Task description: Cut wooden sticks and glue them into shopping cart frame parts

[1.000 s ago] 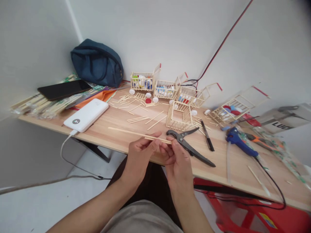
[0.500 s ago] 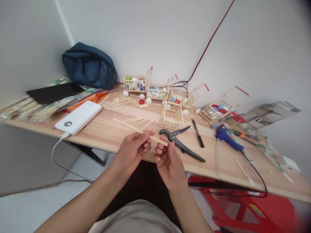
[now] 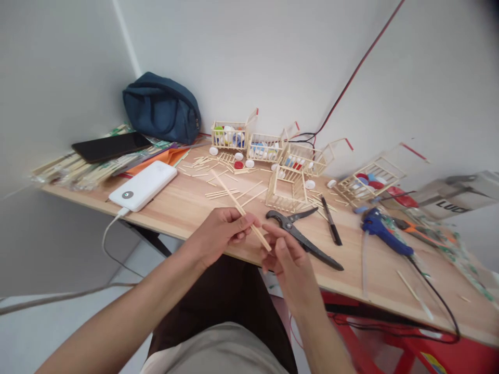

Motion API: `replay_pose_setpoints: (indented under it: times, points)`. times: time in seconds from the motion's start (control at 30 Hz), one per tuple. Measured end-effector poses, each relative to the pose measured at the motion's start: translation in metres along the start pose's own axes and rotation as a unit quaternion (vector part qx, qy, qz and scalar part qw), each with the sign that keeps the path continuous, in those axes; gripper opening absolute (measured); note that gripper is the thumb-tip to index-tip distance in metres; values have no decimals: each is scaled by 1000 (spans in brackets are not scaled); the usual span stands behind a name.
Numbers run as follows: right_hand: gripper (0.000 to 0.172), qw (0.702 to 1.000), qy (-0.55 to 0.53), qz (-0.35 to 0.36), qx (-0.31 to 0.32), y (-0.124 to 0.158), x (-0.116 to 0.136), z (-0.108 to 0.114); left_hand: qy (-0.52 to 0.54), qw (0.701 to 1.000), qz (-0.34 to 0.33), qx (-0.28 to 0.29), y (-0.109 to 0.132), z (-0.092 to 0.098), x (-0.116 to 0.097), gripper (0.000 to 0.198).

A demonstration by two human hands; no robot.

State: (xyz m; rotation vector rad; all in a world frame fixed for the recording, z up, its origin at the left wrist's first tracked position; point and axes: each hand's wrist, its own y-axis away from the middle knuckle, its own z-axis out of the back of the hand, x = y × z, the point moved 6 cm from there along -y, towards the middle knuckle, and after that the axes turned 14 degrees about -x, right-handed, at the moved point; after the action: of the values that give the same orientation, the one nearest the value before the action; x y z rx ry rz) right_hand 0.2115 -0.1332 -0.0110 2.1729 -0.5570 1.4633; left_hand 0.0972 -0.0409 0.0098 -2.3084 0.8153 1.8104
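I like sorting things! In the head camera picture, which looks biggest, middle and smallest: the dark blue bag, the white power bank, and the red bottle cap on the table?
1. Dark blue fabric bag
2. White rectangular power bank, though it lies nearer the camera
3. Small red round bottle cap

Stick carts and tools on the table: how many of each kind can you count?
Stick carts with handles: 4
Unfinished stick frame: 1
Black shears: 1
Blue glue gun: 1
Black pen: 1
White power bank: 1
Black phone: 1
Total: 10
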Motion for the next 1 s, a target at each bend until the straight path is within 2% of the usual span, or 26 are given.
replay_pose_setpoints:
  times: [0.07, 0.17, 0.23, 0.33, 0.47, 0.57, 0.67, 0.77, 0.83, 0.93, 1.0]
  points:
    - [35, 993, 106, 61, -1, -4, 23, 6, -119, 991, -13, 59, 1, 0, -6, 38]
    - [33, 957, 261, 123, 27, -13, 49, -1, -269, 953, -45, 134, 6, -6, -12, 30]
    - [28, 938, 316, 114, 81, -19, 50, -13, -320, 928, -80, 175, 9, -14, -14, 25]
    - [24, 927, 335, 93, 143, -23, 40, -25, -354, 901, -117, 223, 12, -24, -14, 17]
    - [23, 935, 324, 93, 112, -25, 33, -24, -387, 884, -110, 237, 10, -24, -11, 14]
    - [26, 961, 251, 77, 82, -27, 33, -21, -411, 880, -148, 188, 9, -18, -15, 20]
    - [27, 977, 193, 82, 32, -32, 33, -17, -438, 868, -226, 63, 9, -8, -24, 16]
    - [26, 985, 148, 85, -25, -35, 27, -14, -449, 852, -265, -39, 14, 1, -22, 11]
    - [26, 987, 121, 88, -55, -33, 21, -16, -455, 830, -316, -69, 18, 2, -19, 10]
    - [26, 988, 87, 88, -94, -29, 12, -19, -468, 776, -413, -89, 24, 0, -17, 20]
    - [27, 989, 60, 75, -111, -29, 4, -19, -483, 751, -440, -97, 25, 1, -14, 23]
